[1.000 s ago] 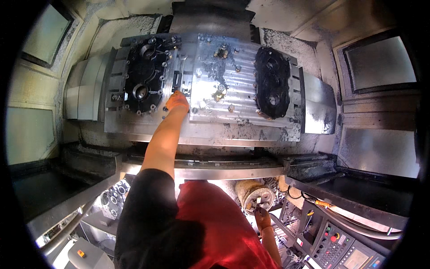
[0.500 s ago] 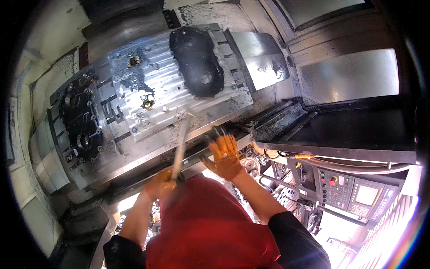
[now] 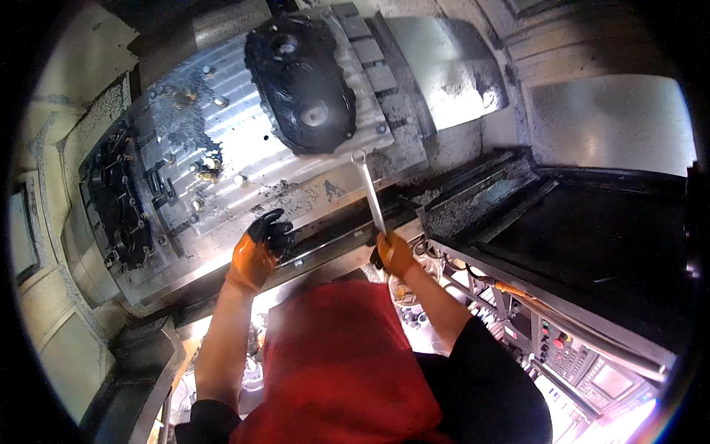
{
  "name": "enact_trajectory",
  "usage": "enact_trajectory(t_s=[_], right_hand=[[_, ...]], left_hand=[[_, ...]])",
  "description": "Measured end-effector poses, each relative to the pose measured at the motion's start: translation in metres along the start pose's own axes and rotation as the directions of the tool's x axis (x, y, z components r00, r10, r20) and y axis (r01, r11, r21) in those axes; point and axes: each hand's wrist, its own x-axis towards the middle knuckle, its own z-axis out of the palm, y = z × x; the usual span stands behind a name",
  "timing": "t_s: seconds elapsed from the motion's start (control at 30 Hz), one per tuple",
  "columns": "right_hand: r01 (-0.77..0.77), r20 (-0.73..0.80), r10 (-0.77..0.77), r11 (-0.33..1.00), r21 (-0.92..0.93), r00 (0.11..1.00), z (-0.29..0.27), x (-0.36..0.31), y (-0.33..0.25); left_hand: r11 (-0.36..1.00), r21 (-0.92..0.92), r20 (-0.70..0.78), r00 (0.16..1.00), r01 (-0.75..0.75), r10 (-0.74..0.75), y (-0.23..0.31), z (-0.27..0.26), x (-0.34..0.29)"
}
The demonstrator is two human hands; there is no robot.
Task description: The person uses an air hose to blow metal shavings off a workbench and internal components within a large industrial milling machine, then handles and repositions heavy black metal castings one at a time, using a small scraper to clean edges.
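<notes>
My right hand [image 3: 396,254], in an orange glove, is closed around the lower end of a silver combination wrench [image 3: 371,196]. The wrench points away from me, its ring end over the plate's near edge, just below a black oblong cover [image 3: 309,92]. That cover lies on a ridged metal fixture plate [image 3: 237,122]. My left hand [image 3: 259,248], in an orange glove with black fingertips, hovers over the near edge of the machine bed. Its fingers are loosely bent and apart, holding nothing.
A second black casting [image 3: 122,203] sits at the left end of the bed. Bolts [image 3: 208,169] stand up from the plate. A dark tray-like ledge [image 3: 592,244] lies to the right, above a control panel [image 3: 584,362]. Metal chips lie in the trough [image 3: 481,211].
The wrench has passed from my left hand to my right and swung right. My left hand has moved forward, empty. My view has shifted, bringing the ledge closer.
</notes>
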Motion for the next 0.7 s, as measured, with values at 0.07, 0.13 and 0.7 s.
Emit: enact_trajectory(t_s=[0.07, 0.13, 0.7], right_hand=[[-0.185, 0.219, 0.154, 0.975, 0.124, 0.963, -0.028, 0.028, -0.041], [-0.097, 0.233, 0.084, 0.994, 0.045, 0.969, 0.004, 0.071, 0.028], [-0.092, 0.325, 0.048, 0.988, 0.122, 0.944, -0.002, 0.138, -0.015]], left_hand=[[0.994, 0.101, -0.096, 0.995, -0.028, 0.038, -0.032, -0.013, 0.03], [0.977, 0.2, -0.076, 0.995, 0.08, -0.066, -0.055, -0.007, 0.055], [0.992, 0.121, 0.052, 0.998, 0.041, -0.047, -0.165, 0.061, 0.18]])
